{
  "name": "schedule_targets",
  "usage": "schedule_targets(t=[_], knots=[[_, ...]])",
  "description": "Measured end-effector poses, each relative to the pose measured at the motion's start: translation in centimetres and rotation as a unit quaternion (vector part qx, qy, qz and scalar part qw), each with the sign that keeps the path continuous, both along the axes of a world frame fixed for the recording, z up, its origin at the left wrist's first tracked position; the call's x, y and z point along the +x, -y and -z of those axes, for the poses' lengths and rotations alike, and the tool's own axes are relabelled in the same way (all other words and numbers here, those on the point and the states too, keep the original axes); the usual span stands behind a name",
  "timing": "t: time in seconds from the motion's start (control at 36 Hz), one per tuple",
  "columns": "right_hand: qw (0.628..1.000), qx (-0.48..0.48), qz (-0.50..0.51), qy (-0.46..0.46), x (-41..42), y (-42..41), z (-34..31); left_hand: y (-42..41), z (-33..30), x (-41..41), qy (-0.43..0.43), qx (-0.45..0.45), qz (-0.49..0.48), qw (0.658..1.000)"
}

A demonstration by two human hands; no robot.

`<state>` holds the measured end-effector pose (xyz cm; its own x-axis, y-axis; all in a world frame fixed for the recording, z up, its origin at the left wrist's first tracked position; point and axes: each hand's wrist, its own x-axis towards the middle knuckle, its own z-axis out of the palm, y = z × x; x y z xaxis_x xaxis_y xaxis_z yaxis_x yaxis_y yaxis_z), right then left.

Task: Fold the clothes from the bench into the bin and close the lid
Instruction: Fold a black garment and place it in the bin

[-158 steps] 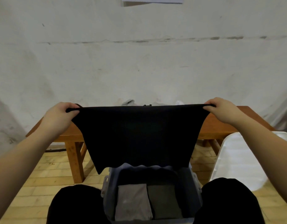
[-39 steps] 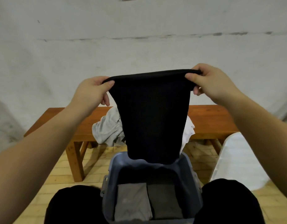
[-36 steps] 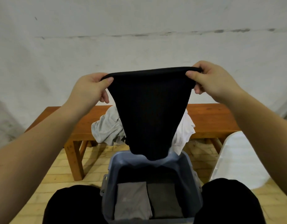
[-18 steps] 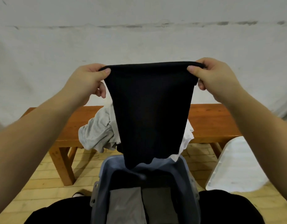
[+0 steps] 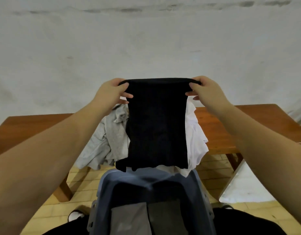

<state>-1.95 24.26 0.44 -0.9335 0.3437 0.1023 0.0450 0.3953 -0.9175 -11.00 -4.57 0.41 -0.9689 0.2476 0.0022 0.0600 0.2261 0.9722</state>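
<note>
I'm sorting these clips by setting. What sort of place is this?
Probably a bare indoor room, perhaps a utility or storage space: a rough whitewashed wall, a wooden bench heaped with unfolded clothes, and a pale wood-plank floor under a blue bin.

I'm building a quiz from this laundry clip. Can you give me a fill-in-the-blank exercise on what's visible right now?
1. Both hands, left hand and right hand, hold up a garment whose colour is ____.
2. The unfolded grey and white clothes lie on the wooden ____.
3. The folded pieces lie inside the blue ____.

Missing words: black; bench; bin
</note>
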Motion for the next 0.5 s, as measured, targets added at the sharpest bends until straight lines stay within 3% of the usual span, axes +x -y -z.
schedule_targets(t=[0.28, 0.5], knots=[[0.998, -0.032, 0.005, 0.059, 10.6, 3.2, 11.7, 4.5, 11.5, 9.8, -0.032, -0.091, 0.053, 0.994], [0.997, 0.034, -0.008, 0.063, 13.4, 4.9, 17.1, 6.2, 18.6, 11.6, -0.052, -0.114, 0.040, 0.991]])
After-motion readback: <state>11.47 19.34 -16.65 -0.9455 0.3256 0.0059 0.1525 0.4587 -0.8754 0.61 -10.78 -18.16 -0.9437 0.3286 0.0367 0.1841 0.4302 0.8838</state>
